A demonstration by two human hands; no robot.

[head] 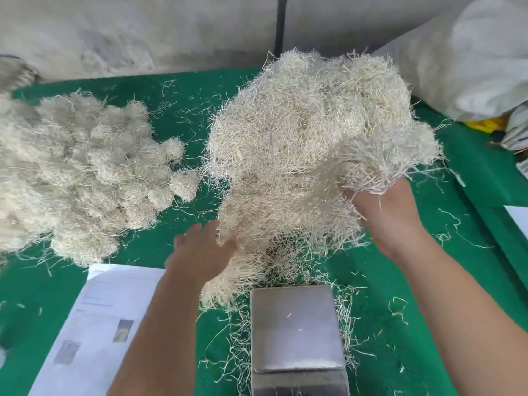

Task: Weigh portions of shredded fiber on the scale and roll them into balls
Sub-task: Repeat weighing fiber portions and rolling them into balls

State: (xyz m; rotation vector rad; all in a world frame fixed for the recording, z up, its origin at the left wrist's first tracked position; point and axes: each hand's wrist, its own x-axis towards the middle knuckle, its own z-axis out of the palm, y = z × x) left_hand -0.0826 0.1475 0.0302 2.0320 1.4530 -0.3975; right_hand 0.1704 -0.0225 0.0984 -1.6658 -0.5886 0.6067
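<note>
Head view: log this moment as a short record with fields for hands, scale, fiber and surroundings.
left hand: fingers straight, pressing into the near edge of the loose fiber pile
right hand: grips a tuft of fiber lifted from the pile's right side
scale: steel platform bare except a few stray strands
finished balls: heaped on the left
table: green cover, strands scattered
paper sheet: printed, beside the scale's left
sack: white, far right

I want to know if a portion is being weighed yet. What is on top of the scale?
The scale platform carries only a few stray strands; no portion lies on it. The loose fiber pile sits behind it. The display is not visible.
</note>
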